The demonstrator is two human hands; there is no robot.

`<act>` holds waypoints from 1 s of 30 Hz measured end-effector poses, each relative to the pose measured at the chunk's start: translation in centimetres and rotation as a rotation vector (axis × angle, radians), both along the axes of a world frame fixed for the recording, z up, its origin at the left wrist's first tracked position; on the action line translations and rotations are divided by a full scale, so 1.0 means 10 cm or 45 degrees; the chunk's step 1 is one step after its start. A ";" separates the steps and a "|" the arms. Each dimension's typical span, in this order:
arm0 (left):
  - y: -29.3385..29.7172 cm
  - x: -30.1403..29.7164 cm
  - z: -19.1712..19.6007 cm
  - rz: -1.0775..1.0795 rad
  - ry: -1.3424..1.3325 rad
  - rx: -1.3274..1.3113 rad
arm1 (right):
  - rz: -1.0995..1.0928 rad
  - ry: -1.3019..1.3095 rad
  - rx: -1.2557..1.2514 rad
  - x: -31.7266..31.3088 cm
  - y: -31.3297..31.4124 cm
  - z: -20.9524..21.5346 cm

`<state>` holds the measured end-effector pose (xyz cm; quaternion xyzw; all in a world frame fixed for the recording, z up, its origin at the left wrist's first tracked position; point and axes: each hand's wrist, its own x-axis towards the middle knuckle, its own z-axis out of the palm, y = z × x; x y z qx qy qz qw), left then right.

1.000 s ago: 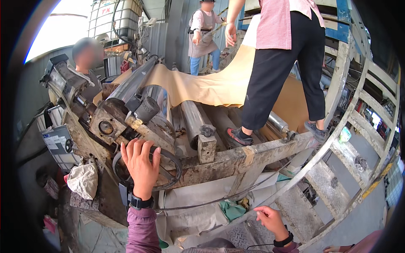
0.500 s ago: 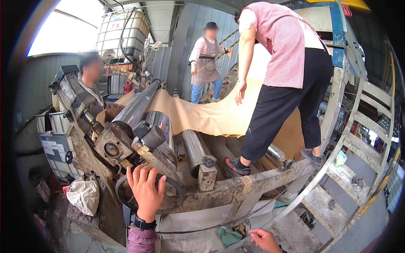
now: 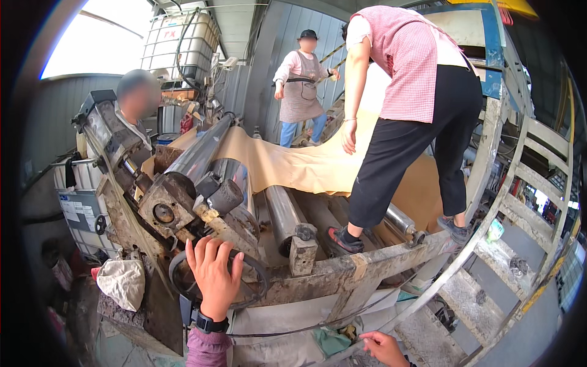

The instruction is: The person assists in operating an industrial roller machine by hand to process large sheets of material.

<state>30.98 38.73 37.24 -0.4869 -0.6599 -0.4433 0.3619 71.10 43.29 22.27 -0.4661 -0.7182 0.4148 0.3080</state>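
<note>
My left hand [image 3: 214,275], with a dark watch at the wrist, is raised over a black handwheel [image 3: 262,276] on the side of a roller machine. Its fingers are stretched out and spread, and it grasps nothing; I cannot tell whether the palm touches the rim. Low in the picture, my right hand [image 3: 384,348] points leftward with the index finger out, beside the foot of a metal stair, and nothing shows in it. Behind the wheel, a wide tan sheet [image 3: 293,166] hangs across shiny metal rollers [image 3: 282,214].
A person in a checked apron [image 3: 408,79] stands bent over on the machine's frame [image 3: 391,258]. Another person [image 3: 301,85] stands farther back, and one more [image 3: 133,101] is at the left. Metal stairs [image 3: 489,257] rise at the right. A pale cloth bag [image 3: 121,284] lies at lower left.
The person at the left has leaned into fuller view, and the person at the back has turned slightly with arms shifted. My hands stay nearly where they were.
</note>
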 end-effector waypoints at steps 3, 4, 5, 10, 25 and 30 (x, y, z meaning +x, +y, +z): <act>0.01 0.00 0.00 0.005 0.003 -0.004 | -0.031 0.026 -0.009 0.04 0.01 -0.09; 0.02 0.00 -0.01 -0.001 0.001 0.000 | -0.032 0.029 -0.010 0.06 0.01 -0.11; 0.02 0.00 -0.01 -0.006 -0.001 -0.001 | -0.054 0.040 -0.015 0.06 0.00 -0.11; 0.03 -0.04 -0.04 0.030 0.028 -0.006 | -0.033 0.017 0.023 0.02 -0.05 0.01; 0.01 -0.02 -0.07 0.041 0.066 -0.006 | -0.041 -0.015 -0.054 0.13 -0.10 0.02; -0.02 -0.08 0.00 0.063 0.066 -0.086 | -0.074 0.113 -0.141 0.03 -0.15 0.23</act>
